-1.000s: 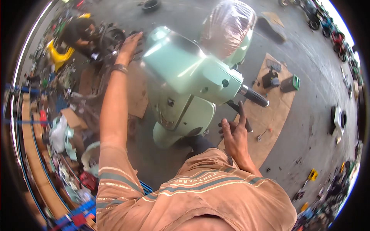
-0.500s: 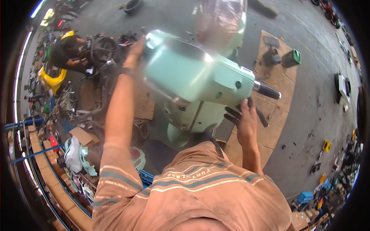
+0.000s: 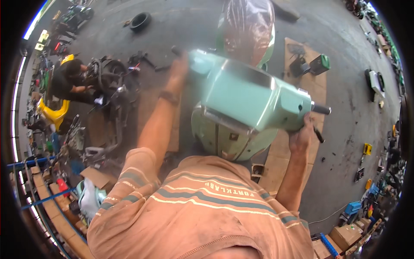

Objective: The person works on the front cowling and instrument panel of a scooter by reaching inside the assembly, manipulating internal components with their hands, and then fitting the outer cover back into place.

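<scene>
A mint-green scooter handlebar housing (image 3: 241, 99) stands before me above the front panel (image 3: 224, 142), with a black right grip (image 3: 321, 108) and lever (image 3: 318, 134). My left hand (image 3: 177, 69) is at the housing's left end, its fingers smeared by motion. My right hand (image 3: 302, 136) grips the underside of the right end, close to the lever, fingertips partly hidden. Beyond the housing is the seat under clear plastic wrap (image 3: 246, 30).
A co-worker (image 3: 64, 82) bends over a stripped scooter (image 3: 112, 86) at left, beside a yellow panel (image 3: 54, 114). Cardboard (image 3: 280, 172) lies at right with a green container (image 3: 320, 64). Blue racking (image 3: 30, 161) lines the left, a loose tyre (image 3: 140, 21) lies behind.
The handlebar housing has shifted right in the view and sits more tilted, my left hand moving with it. My right hand has risen from below the lever onto the housing's right end.
</scene>
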`<state>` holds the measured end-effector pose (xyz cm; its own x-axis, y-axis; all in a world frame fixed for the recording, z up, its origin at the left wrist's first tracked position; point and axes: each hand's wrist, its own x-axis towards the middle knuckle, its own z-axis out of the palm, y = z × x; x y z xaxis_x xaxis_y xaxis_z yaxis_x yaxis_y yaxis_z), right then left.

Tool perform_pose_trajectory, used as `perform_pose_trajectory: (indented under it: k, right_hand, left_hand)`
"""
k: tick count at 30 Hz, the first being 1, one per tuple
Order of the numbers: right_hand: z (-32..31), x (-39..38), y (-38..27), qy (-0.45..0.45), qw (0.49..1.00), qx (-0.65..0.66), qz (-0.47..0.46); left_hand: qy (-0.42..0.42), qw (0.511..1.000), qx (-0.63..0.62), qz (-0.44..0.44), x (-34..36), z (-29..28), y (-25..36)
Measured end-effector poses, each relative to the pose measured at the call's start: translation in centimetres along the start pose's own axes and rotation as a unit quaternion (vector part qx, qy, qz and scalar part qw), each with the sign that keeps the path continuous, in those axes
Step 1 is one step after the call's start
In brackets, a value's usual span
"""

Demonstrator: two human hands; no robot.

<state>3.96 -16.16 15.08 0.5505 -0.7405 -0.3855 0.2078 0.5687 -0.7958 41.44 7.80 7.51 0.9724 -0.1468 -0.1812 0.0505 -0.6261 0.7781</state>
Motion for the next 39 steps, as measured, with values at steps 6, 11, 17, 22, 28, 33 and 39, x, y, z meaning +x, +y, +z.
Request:
perform_pose_trajectory:
  k: [6,11,17,22,28,33,39]
  right_hand:
    - [0.0,-2.4,-0.2,0.041,0.997,-0.064,0.014]
    - [0.4,-1.5,-0.7,0.064,0.993,-0.094,0.026]
    - [1.3,-2.0,-0.8,0.055,0.995,-0.079,0.040]
    - [1.7,-2.9,-0.5,0.090,0.990,-0.105,-0.001]
    - [2.3,-3.4,-1.0,0.112,0.986,-0.112,0.047]
    - [1.3,-3.6,-0.4,0.108,0.987,-0.113,0.025]
    - [1.1,-2.0,-1.8,0.089,0.990,-0.093,0.049]
  left_hand:
    - [-0.054,0.971,-0.231,0.003,-3.2,-1.0,-1.1]
    - [-0.049,0.992,-0.114,-0.028,-2.0,-0.9,-0.2]
    - [-0.058,0.984,-0.150,-0.074,-2.1,-1.5,-0.8]
    - [-0.057,0.988,-0.138,-0.030,-1.2,-0.7,-0.4]
    - [-0.087,0.986,-0.120,-0.082,-2.7,-2.5,1.3]
    - [-0.105,0.978,-0.148,-0.103,-3.7,-2.9,2.7]
    - [-0.063,0.983,-0.127,-0.113,-5.3,-3.3,3.2]
